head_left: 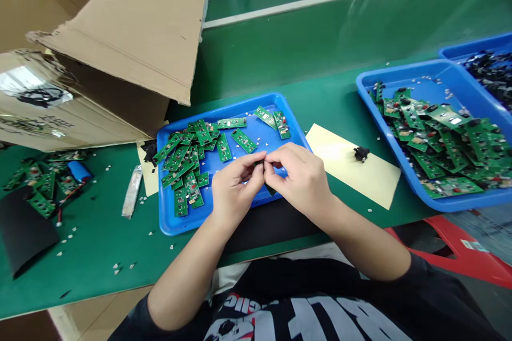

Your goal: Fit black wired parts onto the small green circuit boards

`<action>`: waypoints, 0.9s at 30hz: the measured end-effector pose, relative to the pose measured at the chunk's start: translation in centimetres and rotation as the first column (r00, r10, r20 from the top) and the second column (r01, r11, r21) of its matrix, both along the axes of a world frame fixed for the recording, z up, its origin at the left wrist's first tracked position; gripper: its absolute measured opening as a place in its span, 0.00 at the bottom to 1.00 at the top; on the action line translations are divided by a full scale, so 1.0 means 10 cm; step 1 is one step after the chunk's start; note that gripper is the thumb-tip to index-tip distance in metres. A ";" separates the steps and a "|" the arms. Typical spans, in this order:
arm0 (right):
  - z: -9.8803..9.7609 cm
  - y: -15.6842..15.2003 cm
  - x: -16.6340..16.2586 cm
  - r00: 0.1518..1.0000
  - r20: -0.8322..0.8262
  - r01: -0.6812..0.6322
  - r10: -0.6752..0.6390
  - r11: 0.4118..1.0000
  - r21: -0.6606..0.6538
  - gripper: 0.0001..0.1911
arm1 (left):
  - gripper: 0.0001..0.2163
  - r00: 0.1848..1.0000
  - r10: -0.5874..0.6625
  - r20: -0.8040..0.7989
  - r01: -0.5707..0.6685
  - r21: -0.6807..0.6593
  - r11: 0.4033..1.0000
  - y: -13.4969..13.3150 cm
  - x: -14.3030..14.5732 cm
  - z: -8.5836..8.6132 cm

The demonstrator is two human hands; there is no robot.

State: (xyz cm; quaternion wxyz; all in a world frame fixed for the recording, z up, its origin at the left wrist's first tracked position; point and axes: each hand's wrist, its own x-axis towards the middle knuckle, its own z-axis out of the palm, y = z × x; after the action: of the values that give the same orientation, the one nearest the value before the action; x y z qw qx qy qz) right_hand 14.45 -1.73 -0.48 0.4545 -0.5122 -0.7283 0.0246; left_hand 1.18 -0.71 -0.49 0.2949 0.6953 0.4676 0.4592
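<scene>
Over the front right part of a blue tray (163, 224), my left hand (236, 184) and my right hand (300, 178) meet fingertip to fingertip. Both are closed in a pinch on a small circuit board (271, 190), mostly covered by the fingers; only a dark green end shows below them. A tiny dark bit shows between the fingertips, too small to name. Green circuit boards (186, 160) lie heaped at the tray's left side. Several more lie apart, among them one board (244, 140) behind my left hand and another (282, 124) behind my right.
Right of the tray, a yellow sheet (340, 154) bears a clump of black parts (361, 154). Beyond is a second blue tray (430, 200) of boards. A cardboard box (132, 26) stands back left; boards, a blue cylinder (79, 171) and black sheet (24, 229) lie far left.
</scene>
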 end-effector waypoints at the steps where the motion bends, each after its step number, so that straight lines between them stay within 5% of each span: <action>1: -0.01 0.01 0.01 1.000 -0.002 0.004 -0.004 1.000 -0.009 0.11 | 0.08 1.000 -0.002 0.024 0.002 -0.021 1.000 0.00 0.00 -0.01; 9: -0.02 0.35 0.45 0.908 -0.366 0.160 -0.203 0.976 -0.145 0.06 | 0.11 0.947 -0.052 0.318 0.122 -0.203 0.972 0.03 -0.05 0.04; 11: 0.03 0.30 0.41 0.882 -0.462 -0.016 -0.094 0.973 -0.229 0.12 | 0.15 0.932 -0.006 0.362 0.097 -0.234 0.967 0.08 -0.06 0.05; 14: 0.04 0.12 0.22 0.776 -0.629 -0.376 0.053 0.840 -0.393 0.27 | 0.17 0.913 0.088 0.398 0.024 -0.269 0.963 0.18 -0.07 0.04; 17: -0.02 -0.05 0.04 0.706 -0.704 -0.520 0.083 0.735 -0.435 0.31 | 0.16 0.899 0.106 0.426 -0.009 -0.225 0.974 0.22 -0.05 0.02; 23: -0.13 -0.22 -0.01 0.687 -0.726 -0.442 0.039 0.815 -0.375 0.29 | 0.13 0.936 -0.015 0.352 0.045 -0.077 0.996 0.14 0.01 0.04; 27: -0.11 -0.24 0.45 0.805 -0.583 -0.144 -0.107 0.919 -0.368 0.26 | 0.21 0.927 -0.123 0.354 0.182 -0.140 0.973 0.16 0.03 0.00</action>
State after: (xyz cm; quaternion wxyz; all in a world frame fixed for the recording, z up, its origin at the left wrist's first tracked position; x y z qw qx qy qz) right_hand 18.98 -4.12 -1.54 0.5458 -0.5521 -0.5346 0.3338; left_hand 1.44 0.87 -0.45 0.4650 0.6113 0.3912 0.5070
